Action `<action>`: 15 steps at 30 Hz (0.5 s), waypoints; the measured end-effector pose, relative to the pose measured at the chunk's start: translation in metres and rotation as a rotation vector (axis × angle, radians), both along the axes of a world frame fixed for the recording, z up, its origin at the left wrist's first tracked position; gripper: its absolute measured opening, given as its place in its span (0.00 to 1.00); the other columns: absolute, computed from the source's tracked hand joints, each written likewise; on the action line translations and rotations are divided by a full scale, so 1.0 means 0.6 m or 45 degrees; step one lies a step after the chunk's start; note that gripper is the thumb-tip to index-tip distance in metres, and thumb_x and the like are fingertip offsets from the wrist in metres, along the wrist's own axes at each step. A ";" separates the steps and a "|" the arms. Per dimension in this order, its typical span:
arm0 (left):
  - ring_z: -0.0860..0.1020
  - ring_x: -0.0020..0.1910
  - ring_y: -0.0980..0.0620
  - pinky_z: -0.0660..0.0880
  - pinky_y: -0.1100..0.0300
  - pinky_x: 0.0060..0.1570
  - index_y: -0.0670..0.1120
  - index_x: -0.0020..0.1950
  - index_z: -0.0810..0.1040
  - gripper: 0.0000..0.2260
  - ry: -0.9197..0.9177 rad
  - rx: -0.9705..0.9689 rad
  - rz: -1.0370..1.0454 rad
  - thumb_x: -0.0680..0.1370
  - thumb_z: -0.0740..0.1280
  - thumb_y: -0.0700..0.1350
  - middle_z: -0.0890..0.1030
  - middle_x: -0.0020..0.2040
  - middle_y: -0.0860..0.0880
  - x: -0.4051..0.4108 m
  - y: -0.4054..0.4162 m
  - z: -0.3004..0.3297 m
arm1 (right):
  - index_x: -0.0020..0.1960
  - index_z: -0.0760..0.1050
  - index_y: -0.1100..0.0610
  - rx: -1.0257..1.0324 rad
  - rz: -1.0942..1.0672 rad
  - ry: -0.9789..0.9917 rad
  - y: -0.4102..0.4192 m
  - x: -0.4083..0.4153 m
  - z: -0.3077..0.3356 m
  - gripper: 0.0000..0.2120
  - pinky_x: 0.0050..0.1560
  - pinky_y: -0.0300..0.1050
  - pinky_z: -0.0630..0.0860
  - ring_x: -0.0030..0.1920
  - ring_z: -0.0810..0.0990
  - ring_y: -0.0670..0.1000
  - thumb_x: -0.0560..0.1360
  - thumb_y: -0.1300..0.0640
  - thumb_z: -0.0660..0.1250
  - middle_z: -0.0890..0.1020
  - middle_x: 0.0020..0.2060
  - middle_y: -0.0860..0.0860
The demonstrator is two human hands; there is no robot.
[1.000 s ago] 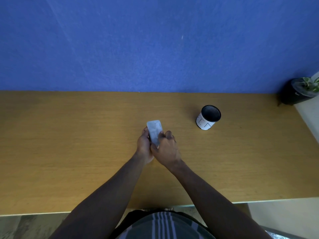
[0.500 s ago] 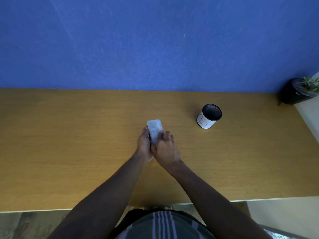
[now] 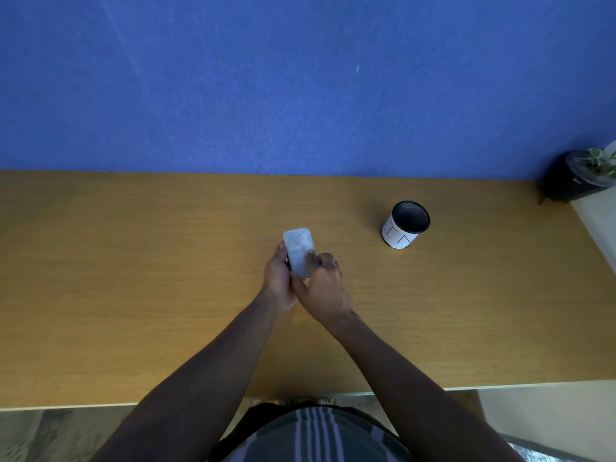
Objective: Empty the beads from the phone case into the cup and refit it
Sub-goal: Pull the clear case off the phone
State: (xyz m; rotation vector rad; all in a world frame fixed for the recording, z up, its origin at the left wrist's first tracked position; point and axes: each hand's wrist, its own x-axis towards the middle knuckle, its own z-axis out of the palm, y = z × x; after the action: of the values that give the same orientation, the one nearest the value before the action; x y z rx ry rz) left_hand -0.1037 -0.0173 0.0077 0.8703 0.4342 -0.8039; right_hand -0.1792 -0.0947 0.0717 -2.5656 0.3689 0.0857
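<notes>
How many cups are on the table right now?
1. The cup stands upright on the table, apart from both hands, to the right of the phone case. The dark pot at the far right holds a plant.

Near end of phone case (image 3: 300,251) hidden behind right hand (image 3: 325,288); beads indiscernible
</notes>
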 end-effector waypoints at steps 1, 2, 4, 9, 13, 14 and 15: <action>0.81 0.46 0.45 0.79 0.54 0.43 0.39 0.68 0.71 0.27 -0.017 0.001 0.001 0.80 0.55 0.59 0.80 0.50 0.41 0.000 0.000 0.001 | 0.72 0.66 0.61 0.073 -0.043 -0.046 -0.004 0.000 0.000 0.28 0.54 0.47 0.75 0.58 0.75 0.56 0.77 0.48 0.64 0.74 0.58 0.59; 0.81 0.46 0.46 0.79 0.54 0.44 0.39 0.68 0.71 0.27 -0.034 0.002 0.004 0.80 0.55 0.58 0.80 0.50 0.41 0.000 0.001 0.002 | 0.66 0.72 0.59 0.160 -0.093 -0.107 -0.007 -0.001 0.002 0.24 0.51 0.47 0.77 0.53 0.77 0.55 0.75 0.48 0.66 0.77 0.54 0.58; 0.81 0.45 0.46 0.78 0.54 0.45 0.39 0.65 0.72 0.24 -0.058 -0.015 0.012 0.81 0.54 0.57 0.80 0.47 0.42 0.002 0.002 0.002 | 0.50 0.78 0.57 0.324 -0.212 -0.219 -0.015 -0.004 0.008 0.12 0.46 0.51 0.79 0.44 0.79 0.53 0.74 0.49 0.68 0.81 0.43 0.54; 0.80 0.42 0.47 0.76 0.52 0.43 0.42 0.58 0.75 0.22 -0.092 0.011 -0.002 0.82 0.51 0.57 0.81 0.44 0.43 0.002 -0.005 0.009 | 0.45 0.82 0.58 0.703 -0.577 -0.069 -0.036 0.004 0.004 0.07 0.46 0.56 0.82 0.40 0.84 0.52 0.71 0.55 0.73 0.85 0.37 0.52; 0.80 0.46 0.44 0.77 0.49 0.44 0.41 0.67 0.71 0.25 -0.094 0.031 -0.006 0.81 0.52 0.59 0.80 0.48 0.41 -0.003 -0.009 0.017 | 0.43 0.81 0.62 0.856 -0.683 -0.013 -0.048 0.008 0.012 0.06 0.42 0.55 0.84 0.36 0.84 0.53 0.70 0.60 0.75 0.85 0.38 0.58; 0.80 0.46 0.44 0.77 0.48 0.44 0.41 0.68 0.70 0.25 -0.100 0.028 -0.004 0.81 0.52 0.58 0.80 0.49 0.41 -0.003 -0.008 0.018 | 0.42 0.81 0.61 0.859 -0.686 -0.006 -0.050 0.008 0.012 0.05 0.41 0.55 0.84 0.35 0.84 0.54 0.70 0.60 0.75 0.85 0.37 0.57; 0.80 0.46 0.44 0.78 0.48 0.44 0.42 0.69 0.69 0.25 -0.105 0.024 -0.003 0.81 0.53 0.58 0.80 0.50 0.41 -0.003 -0.008 0.018 | 0.40 0.81 0.60 0.847 -0.682 -0.002 -0.051 0.009 0.013 0.05 0.41 0.56 0.84 0.35 0.85 0.54 0.70 0.60 0.75 0.85 0.35 0.56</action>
State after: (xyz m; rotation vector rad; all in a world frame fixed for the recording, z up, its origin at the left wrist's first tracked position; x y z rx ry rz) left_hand -0.1055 -0.0223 0.0188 0.9186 0.3689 -0.7642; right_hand -0.1740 -0.1255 0.0795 -1.7524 0.8511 0.0049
